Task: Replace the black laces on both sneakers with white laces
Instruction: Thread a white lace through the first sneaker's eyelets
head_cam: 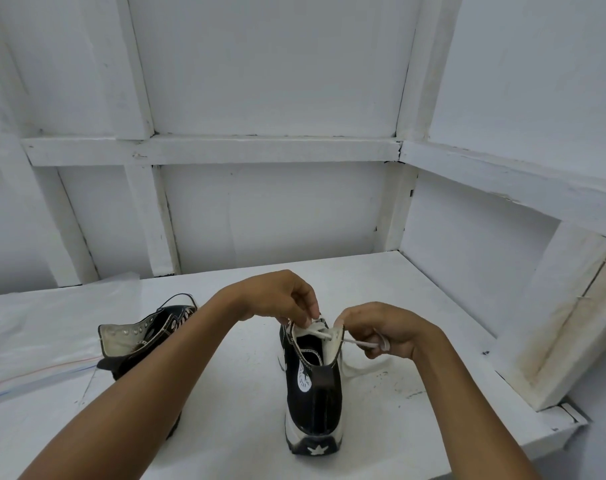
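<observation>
1. I see a black canvas high-top sneaker (313, 386) upright on the white table (242, 375), heel near.
2. Left hand (277, 297) pinches its white lace (357, 342) above the collar.
3. Right hand (388, 329), just right, grips the lace end.
4. Second black sneaker (149, 327) lies far left.

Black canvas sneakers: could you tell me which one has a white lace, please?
The upright black canvas sneaker, heel toward the camera; the tilted sneaker at left shows empty eyelets.

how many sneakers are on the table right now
2. The upright sneaker stands at centre, heel toward the camera, the left hand and right hand holding its white lace. The other sneaker sits to its left, partly behind the left forearm.
</observation>
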A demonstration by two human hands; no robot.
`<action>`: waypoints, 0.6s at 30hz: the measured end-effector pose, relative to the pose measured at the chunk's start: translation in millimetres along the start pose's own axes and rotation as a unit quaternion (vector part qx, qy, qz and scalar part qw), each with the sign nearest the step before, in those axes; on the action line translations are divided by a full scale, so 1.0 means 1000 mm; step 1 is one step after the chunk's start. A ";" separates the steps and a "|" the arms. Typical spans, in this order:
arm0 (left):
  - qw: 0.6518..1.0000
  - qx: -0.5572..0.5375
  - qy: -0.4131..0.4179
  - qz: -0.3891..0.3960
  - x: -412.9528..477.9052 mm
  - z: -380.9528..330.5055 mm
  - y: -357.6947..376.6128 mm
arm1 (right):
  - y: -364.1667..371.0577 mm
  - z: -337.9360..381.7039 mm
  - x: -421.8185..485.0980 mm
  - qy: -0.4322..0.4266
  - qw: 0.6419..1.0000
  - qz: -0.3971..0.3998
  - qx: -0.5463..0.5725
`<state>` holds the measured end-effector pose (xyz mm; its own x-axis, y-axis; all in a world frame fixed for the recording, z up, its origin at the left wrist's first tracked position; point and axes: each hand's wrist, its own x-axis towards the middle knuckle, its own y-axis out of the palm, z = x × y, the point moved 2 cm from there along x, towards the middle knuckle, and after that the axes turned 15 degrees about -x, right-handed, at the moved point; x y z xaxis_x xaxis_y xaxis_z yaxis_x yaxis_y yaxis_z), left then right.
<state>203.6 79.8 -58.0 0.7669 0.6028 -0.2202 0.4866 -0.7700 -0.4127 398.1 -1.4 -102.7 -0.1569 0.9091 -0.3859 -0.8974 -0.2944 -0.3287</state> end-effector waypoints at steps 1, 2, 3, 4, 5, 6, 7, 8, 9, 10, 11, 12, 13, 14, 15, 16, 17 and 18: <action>1.000 0.018 -0.006 -0.001 0.000 -0.001 0.000 | 0.002 0.001 -0.001 -0.008 0.999 0.014 -0.028; 0.999 0.037 -0.011 -0.002 0.000 -0.001 0.001 | 0.004 0.003 -0.002 -0.017 0.998 0.028 -0.050; 0.999 0.052 -0.016 0.000 0.000 -0.001 0.001 | 0.007 0.005 -0.003 -0.022 0.997 0.035 -0.070; 0.998 0.065 -0.019 0.004 0.001 -0.002 0.002 | 0.007 0.006 -0.004 -0.031 0.995 0.040 -0.087; 0.997 0.074 -0.023 0.007 0.001 -0.002 0.002 | 0.008 0.007 -0.003 -0.037 0.994 0.039 -0.099; 0.996 0.079 -0.028 0.009 0.001 -0.003 0.003 | 0.007 0.007 -0.003 -0.042 0.993 0.035 -0.108; 0.996 0.081 -0.032 0.011 0.001 -0.003 0.004 | 0.007 0.007 -0.003 -0.047 0.991 0.030 -0.118; 0.996 0.082 -0.034 0.012 0.001 -0.003 0.004 | 0.006 0.007 -0.003 -0.047 0.991 0.031 -0.123; 0.996 0.084 -0.034 0.012 0.001 -0.004 0.005 | 0.006 0.007 -0.002 -0.047 0.991 0.037 -0.122; 0.995 0.089 -0.035 0.011 0.001 -0.005 0.006 | 0.005 0.007 -0.002 -0.048 0.990 0.047 -0.123; 0.995 0.093 -0.036 0.009 0.001 -0.005 0.007 | 0.005 0.008 -0.002 -0.052 0.989 0.058 -0.123; 0.995 0.097 -0.037 0.007 0.001 -0.005 0.007 | 0.005 0.007 -0.001 -0.054 0.988 0.067 -0.125; 0.994 0.098 -0.038 0.006 0.000 -0.006 0.006 | 0.004 0.007 -0.001 -0.053 0.989 0.069 -0.122; 0.994 0.098 -0.040 0.006 0.000 -0.006 0.006 | 0.003 0.006 -0.001 -0.050 0.989 0.067 -0.120; 0.994 0.097 -0.040 0.007 -0.001 -0.006 0.005 | 0.003 0.005 -0.001 -0.047 0.990 0.067 -0.115; 0.994 0.098 -0.038 0.008 -0.002 -0.005 0.003 | 0.003 0.005 -0.001 -0.043 0.990 0.066 -0.114; 0.994 0.101 -0.036 0.009 -0.002 -0.005 0.002 | 0.003 0.005 -0.001 -0.042 0.991 0.063 -0.112; 0.994 0.104 -0.034 0.010 -0.003 -0.005 0.001 | 0.004 0.005 -0.001 -0.041 0.991 0.058 -0.113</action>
<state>204.1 76.7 -53.3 0.7417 0.6063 -0.2868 0.3695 -0.7262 -0.5797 392.4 -2.2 -99.3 -0.2944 0.8833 -0.3649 -0.7574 -0.4485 -0.4745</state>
